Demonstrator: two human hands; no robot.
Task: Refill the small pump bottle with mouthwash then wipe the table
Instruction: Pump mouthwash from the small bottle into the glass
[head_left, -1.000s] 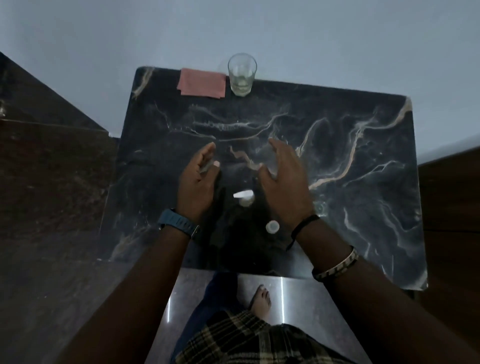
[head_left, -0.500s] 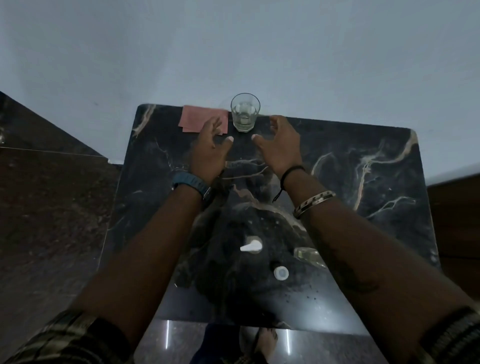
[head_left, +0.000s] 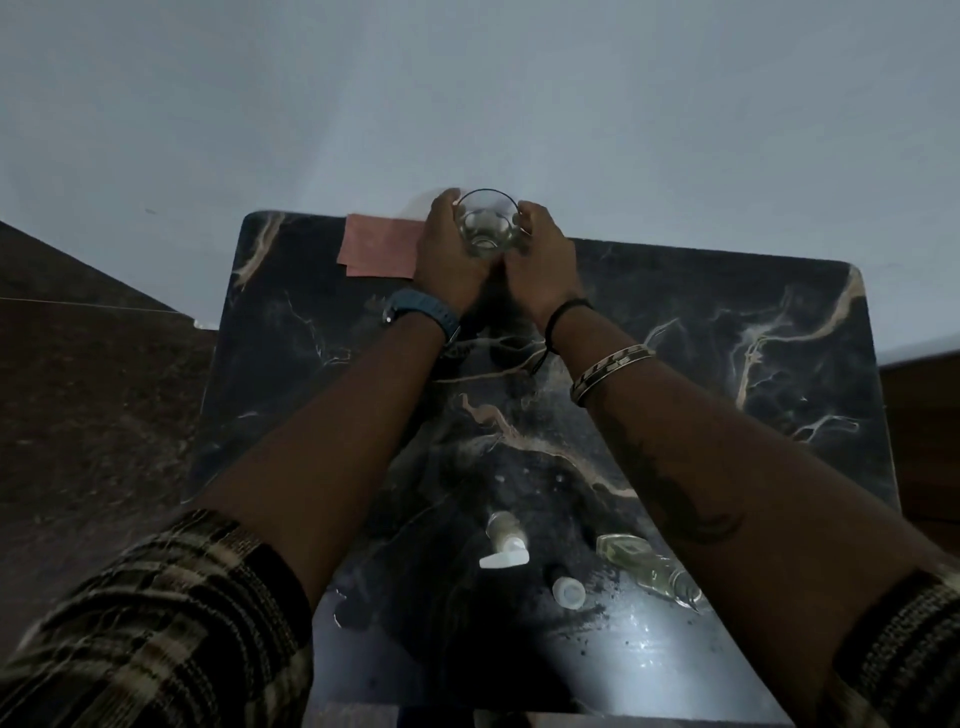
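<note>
Two hands are closing round a clear glass (head_left: 485, 228) at the top centre of the frame, at the far edge of the dark marble table (head_left: 779, 364): our left hand (head_left: 447, 249) and right hand (head_left: 540, 249) are curling their fingers against its opposite walls. We are judging it rigid, breakable and slick, best held low on the sides with the little liquid inside kept level. The small pump bottle (head_left: 504, 540) is standing at lower centre, a loose white cap (head_left: 568, 592) and a clear bottle (head_left: 649, 571) lying to its right. A pink cloth (head_left: 379, 249) is lying left of the glass. We are reading no labels or writing anywhere.
</note>
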